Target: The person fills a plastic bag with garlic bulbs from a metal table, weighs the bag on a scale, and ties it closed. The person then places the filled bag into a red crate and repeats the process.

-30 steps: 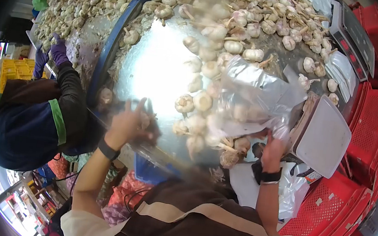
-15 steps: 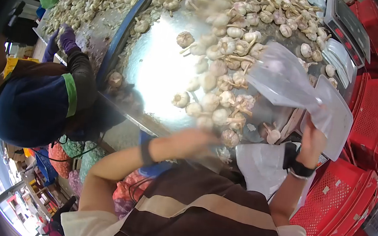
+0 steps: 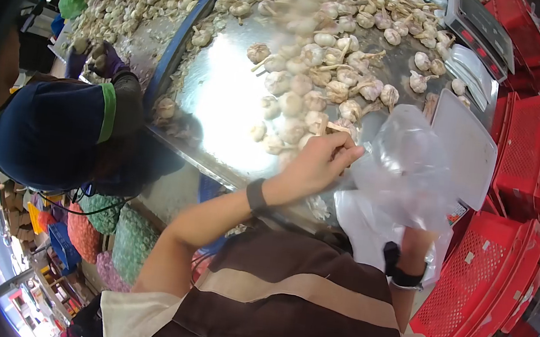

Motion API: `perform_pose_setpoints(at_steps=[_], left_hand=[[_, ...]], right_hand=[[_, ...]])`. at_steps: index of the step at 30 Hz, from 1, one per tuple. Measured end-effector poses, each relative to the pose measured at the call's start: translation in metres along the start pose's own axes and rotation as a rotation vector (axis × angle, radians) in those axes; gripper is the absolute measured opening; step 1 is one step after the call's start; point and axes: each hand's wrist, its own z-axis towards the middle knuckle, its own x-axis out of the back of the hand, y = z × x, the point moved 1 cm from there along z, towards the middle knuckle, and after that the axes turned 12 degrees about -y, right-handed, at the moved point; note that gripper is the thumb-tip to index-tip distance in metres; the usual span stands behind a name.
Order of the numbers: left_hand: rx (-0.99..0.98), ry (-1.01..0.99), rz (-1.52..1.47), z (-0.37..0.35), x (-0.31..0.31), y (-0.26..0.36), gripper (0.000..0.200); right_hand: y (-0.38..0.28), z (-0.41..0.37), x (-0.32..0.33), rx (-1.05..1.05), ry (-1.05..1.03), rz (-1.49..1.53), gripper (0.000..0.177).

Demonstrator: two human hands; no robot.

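Observation:
My left hand [image 3: 320,164] is closed above the near edge of the metal table, thumb pressed towards the bent fingers beside a garlic stem. I cannot make out what, if anything, is between those fingers. Their tips come close to the rim of a clear plastic bag [image 3: 404,160]. At the bag's lower end, my right hand [image 3: 418,242] grips it, its fingers partly hidden by the film. Garlic bulbs [image 3: 339,91] with dry stems lie scattered just beyond my left hand. Under the bag, whitish plastic sheeting [image 3: 360,229] hangs near my apron.
A scale [image 3: 478,32] stands at the back right, near stacked plastic bags [image 3: 470,75] and a pale tray [image 3: 462,144]. Red crates [image 3: 480,279] line the right side. Left of a blue divider [image 3: 189,33], a co-worker's gloved hands [image 3: 99,59] handle garlic.
My right hand has drawn the plastic bag down and left, closer to my body. My left hand has moved up and right towards it. Several garlic bulbs near the front have shifted or gone.

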Motion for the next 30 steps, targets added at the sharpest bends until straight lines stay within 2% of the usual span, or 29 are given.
perform_pose_setpoints(at_steps=[1,2,4,6,7,9,11,13,14,15,17,18,20,22,23,25,27,29,30], left_hand=[[0.122,0.007,-0.23,-0.004,0.003,0.014,0.021],[0.115,-0.135,-0.26,-0.003,-0.001,0.017,0.024],[0.127,-0.17,-0.17,-0.01,-0.009,0.023,0.025],[0.119,-0.172,-0.065,-0.011,-0.017,0.006,0.026],[0.116,-0.173,-0.06,-0.014,-0.014,0.006,0.026],[0.152,-0.174,-0.018,-0.027,-0.005,0.007,0.023],[0.139,-0.115,-0.105,-0.034,-0.007,-0.01,0.02],[0.142,0.068,0.06,-0.039,0.005,-0.024,0.018],[0.194,0.116,0.075,-0.041,0.016,-0.027,0.018],[0.243,0.163,0.091,-0.038,0.028,-0.028,0.017],[0.201,0.248,0.234,-0.015,0.049,-0.02,0.017],[0.123,0.288,0.237,0.001,0.051,-0.029,0.016],[-0.166,0.322,0.45,0.043,0.047,-0.065,0.017],[-0.071,0.188,0.657,0.08,0.04,-0.081,0.03],[-0.075,0.183,0.657,0.094,0.035,-0.087,0.03],[0.254,0.031,0.849,0.117,0.028,-0.1,0.031],[0.232,-0.014,0.847,0.127,0.03,-0.111,0.031],[0.12,0.058,0.547,0.112,0.039,-0.088,0.031],[-0.024,0.061,0.33,0.104,0.042,-0.083,0.04]], right_hand=[[0.011,-0.005,-0.02,-0.109,0.02,0.098,0.021],[0.021,-0.007,-0.039,-0.169,-0.023,0.154,0.024],[0.025,-0.008,-0.066,-0.229,-0.069,0.207,0.028],[0.022,-0.005,-0.083,-0.431,-0.115,0.333,0.013],[0.021,-0.002,-0.081,-0.425,-0.115,0.335,0.013],[0.02,-0.001,-0.072,-0.534,-0.139,0.598,0.012],[0.019,-0.002,-0.058,-0.457,-0.21,0.669,0.01],[0.019,0.003,-0.051,-0.444,-0.123,0.903,0.019],[0.002,0.008,-0.056,-0.43,-0.064,0.853,0.008],[-0.004,0.008,-0.058,-0.425,-0.065,0.854,0.008],[-0.01,0.005,-0.061,-0.29,-0.181,0.716,0.013],[-0.01,0.004,-0.057,-0.286,-0.177,0.717,0.013],[-0.007,0.003,-0.044,-0.254,-0.247,0.652,0.025],[-0.005,0.0,-0.035,-0.271,-0.246,0.667,0.026],[-0.004,-0.002,-0.033,-0.294,-0.249,0.681,0.027],[-0.012,-0.008,-0.033,-0.311,-0.189,0.682,0.028],[-0.016,-0.008,-0.03,-0.325,-0.13,0.687,0.029],[-0.017,-0.007,-0.02,-0.356,-0.017,0.687,0.031],[-0.016,-0.007,-0.015,-0.354,-0.018,0.692,0.031]])
